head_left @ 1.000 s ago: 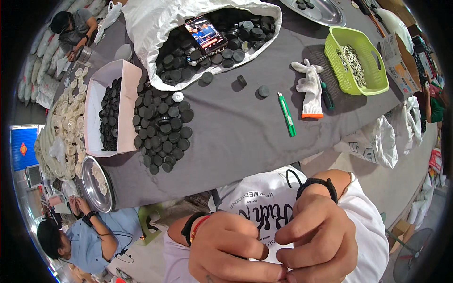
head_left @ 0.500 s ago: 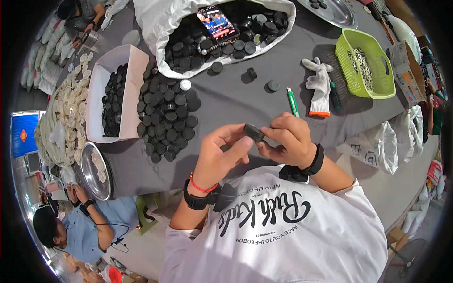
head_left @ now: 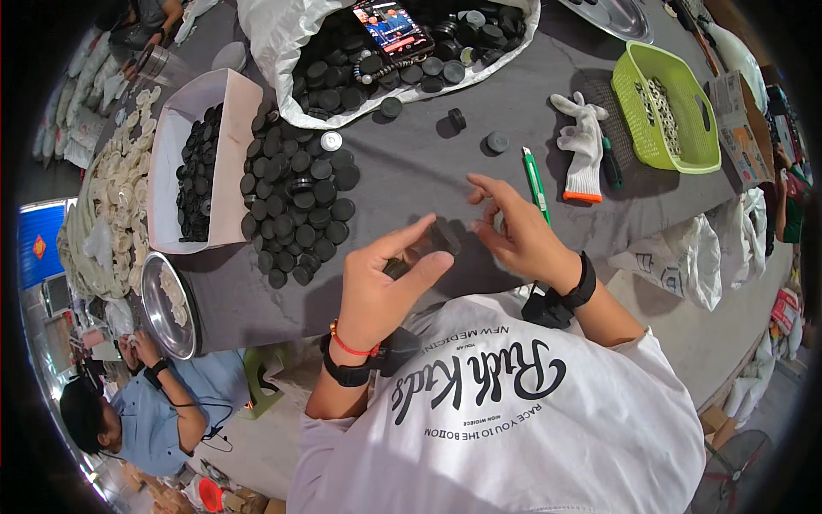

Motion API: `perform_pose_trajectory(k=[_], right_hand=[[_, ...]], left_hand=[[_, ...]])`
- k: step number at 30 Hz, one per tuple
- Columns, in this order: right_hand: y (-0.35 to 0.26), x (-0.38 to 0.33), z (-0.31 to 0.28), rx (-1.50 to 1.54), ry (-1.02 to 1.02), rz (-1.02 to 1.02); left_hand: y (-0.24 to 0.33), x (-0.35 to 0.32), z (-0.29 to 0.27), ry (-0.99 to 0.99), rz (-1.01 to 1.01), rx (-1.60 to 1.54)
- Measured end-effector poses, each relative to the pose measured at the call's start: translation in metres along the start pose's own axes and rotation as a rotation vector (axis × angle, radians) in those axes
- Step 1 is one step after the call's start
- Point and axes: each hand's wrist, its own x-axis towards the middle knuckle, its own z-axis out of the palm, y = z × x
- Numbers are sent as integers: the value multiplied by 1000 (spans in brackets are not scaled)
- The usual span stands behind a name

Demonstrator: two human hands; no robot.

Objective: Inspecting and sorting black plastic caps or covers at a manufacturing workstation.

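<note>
My left hand (head_left: 387,276) pinches a black disc-shaped cap (head_left: 443,239) between thumb and index finger, above the near part of the table. The cap is smeared by motion. To its right, apart from it, my right hand (head_left: 520,227) is open with bent, spread fingers and nothing in them. Left of my hands lies a heap of similar black caps (head_left: 295,206), with one silvery disc (head_left: 331,140) on it. A few loose black caps (head_left: 497,142) lie farther off. A green utility knife (head_left: 535,182) is just beyond my right hand.
A white sack (head_left: 272,51) of black caps holds a lit phone (head_left: 391,32). Around stand a pale box (head_left: 235,163), a metal tray (head_left: 193,330), a green basket (head_left: 629,103) of small rings, and a white glove (head_left: 584,141). A co-worker (head_left: 141,420) sits at the left.
My right hand has let go of the cap, opened and moved away from it. My left hand keeps the cap and has shifted slightly left and nearer to me.
</note>
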Motion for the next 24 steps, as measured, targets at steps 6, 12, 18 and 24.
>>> perform_pose_trajectory(k=[6, 12, 18, 24], right_hand=[[-7, 0, 0, 28, -50, -10], [18, 16, -7, -237, 8, -54], [59, 62, -18, -735, 136, 136], [10, 42, -17, 279, -101, 64]], left_hand=[[0, 2, 1, -5, 58, 80], [-2, 9, -8, -181, -91, -248], [-37, 11, -12, -272, -226, -913], [-20, 12, -1, -103, -255, -587]])
